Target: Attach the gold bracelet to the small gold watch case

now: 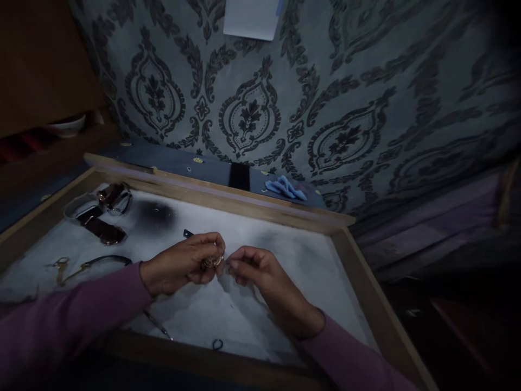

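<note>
My left hand (185, 263) is closed around a small gold-coloured watch (212, 263), above the white-lined wooden tray. My right hand (260, 274) is beside the watch, thumb and forefinger pinched together close to its edge. Whatever sits between those fingertips is too small to make out. A dark strap end (188, 233) shows just behind my left hand. Below my left forearm lies a thin metal tool (158, 325), partly covered by the sleeve. A small dark open ring (217, 344) rests near the tray's front edge.
Several watches with dark straps (103, 229) lie at the tray's left, near a clear round container (73, 206). A gold-buckled strap (108, 259) is nearer me. The wooden rim (228, 195) surrounds the work area. Behind it are a dark flat object (239, 176) and a blue cloth (286, 188).
</note>
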Available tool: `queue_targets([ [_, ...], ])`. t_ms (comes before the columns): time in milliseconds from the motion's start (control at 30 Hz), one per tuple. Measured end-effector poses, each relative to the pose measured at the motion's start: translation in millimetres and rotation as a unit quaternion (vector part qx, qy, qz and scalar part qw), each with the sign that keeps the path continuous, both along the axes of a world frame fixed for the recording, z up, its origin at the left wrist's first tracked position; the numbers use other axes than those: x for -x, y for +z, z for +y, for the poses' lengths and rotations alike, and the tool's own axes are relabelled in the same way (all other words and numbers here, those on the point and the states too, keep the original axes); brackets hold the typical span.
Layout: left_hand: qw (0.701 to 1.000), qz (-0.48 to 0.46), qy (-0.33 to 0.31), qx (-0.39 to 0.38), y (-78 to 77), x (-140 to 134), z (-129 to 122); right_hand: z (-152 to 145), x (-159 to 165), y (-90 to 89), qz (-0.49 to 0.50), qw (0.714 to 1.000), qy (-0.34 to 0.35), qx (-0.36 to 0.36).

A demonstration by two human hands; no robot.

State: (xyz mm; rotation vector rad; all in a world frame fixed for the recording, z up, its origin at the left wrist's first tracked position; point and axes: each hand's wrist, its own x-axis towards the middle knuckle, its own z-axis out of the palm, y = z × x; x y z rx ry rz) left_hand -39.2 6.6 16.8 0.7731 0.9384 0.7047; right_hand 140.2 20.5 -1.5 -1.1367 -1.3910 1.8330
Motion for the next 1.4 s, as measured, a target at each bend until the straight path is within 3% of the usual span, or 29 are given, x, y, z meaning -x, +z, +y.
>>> queue_targets([
  [67, 1.0, 0.0, 0.025, -0.004, 4.0, 3, 3, -3, 1, -0.1, -0.038, 0.999, 0.011, -0.027],
  [200, 0.998, -0.029, 0.045, -0.024, 13.2, 12, 9, -21, 12, 0.1, -0.134, 0.971, 0.099, -0.169],
  [333, 0.996, -0.043, 0.069, -0.025, 19.4, 20, 13, -40, 38, 2.2, -0.184, 0.901, 0.264, -0.292],
  [533, 0.996, -0.042, 0.073, -0.032, 20.3, 21, 11, -47, 83, 3.6, -0.267, 0.807, 0.361, -0.384],
  [700, 0.996, -0.063, 0.059, -0.032, 20.7, 21, 10, -43, 95, 8.3, -0.316, 0.764, 0.406, -0.39],
  [933, 0.997, -0.057, 0.047, -0.027, 19.4, 20, 8, -41, 95, 10.3, -0.312, 0.749, 0.411, -0.415],
  [1033, 0.997, -0.06, 0.053, -0.025, 16.9, 21, 9, -39, 87, 13.3, -0.298, 0.761, 0.395, -0.419],
  [1133, 0.996, -0.062, 0.058, -0.023, 16.7, 21, 10, -34, 64, 14.7, -0.276, 0.817, 0.353, -0.363],
  [1300, 0.997, -0.056, 0.051, -0.014, 17.2, 19, 8, -24, 13, 8.7, -0.125, 0.957, 0.244, -0.097],
  [1333, 0.997, -0.053, 0.052, -0.013, 16.5, 19, 8, -22, 6, 8.0, -0.088, 0.97, 0.226, -0.031],
  [1400, 0.998, -0.044, 0.051, -0.011, 14.1, 17, 8, -17, -6, 8.5, -0.033, 0.981, 0.186, 0.036],
])
